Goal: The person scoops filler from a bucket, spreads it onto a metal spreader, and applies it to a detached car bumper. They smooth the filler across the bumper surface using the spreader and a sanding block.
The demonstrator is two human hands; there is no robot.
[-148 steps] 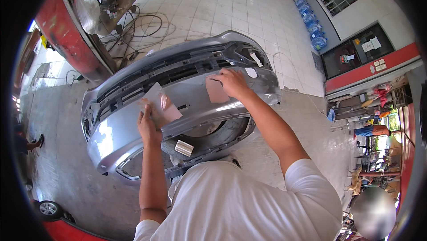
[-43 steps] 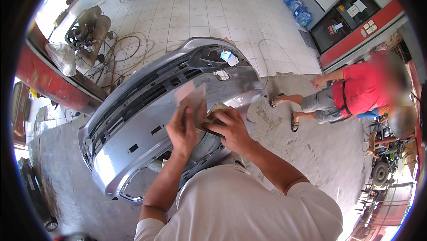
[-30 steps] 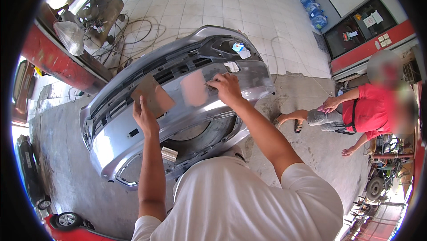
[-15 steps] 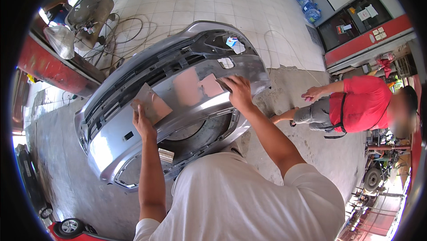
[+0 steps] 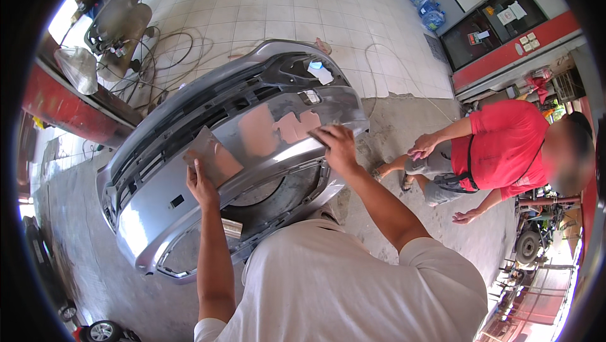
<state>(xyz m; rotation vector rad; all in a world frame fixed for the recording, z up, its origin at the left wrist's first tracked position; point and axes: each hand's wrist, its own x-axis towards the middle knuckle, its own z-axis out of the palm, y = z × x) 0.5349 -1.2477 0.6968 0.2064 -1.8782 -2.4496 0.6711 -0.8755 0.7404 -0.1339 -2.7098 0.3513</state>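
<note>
A grey car bumper (image 5: pixel 148 187) lies across the view in front of me. Two pink filler patches mark its upper surface: a broad one (image 5: pixel 257 132) and a ragged one (image 5: pixel 295 126) to its right. My left hand (image 5: pixel 202 185) grips a flat mixing board (image 5: pixel 216 158) smeared with the same pink filler, held over the bumper's middle. In my right hand (image 5: pixel 339 147) is a thin dark filler spreader (image 5: pixel 320 138), pinched by the fingers. Its edge is at or just beside the near right side of the ragged patch; contact is unclear.
Beneath the bumper is a tyre (image 5: pixel 291 176), with a silvery can-like item (image 5: pixel 231 228) nearby. A person in a red shirt (image 5: pixel 508 143) stands at right. An air compressor (image 5: pixel 120 39) with loose hoses (image 5: pixel 180 42) and a red post (image 5: pixel 76 112) are at far left.
My right hand has drawn nearer, uncovering more of the ragged patch. The view has shifted, moving the bumper slightly left and down. The person in red has turned, showing both hands.
</note>
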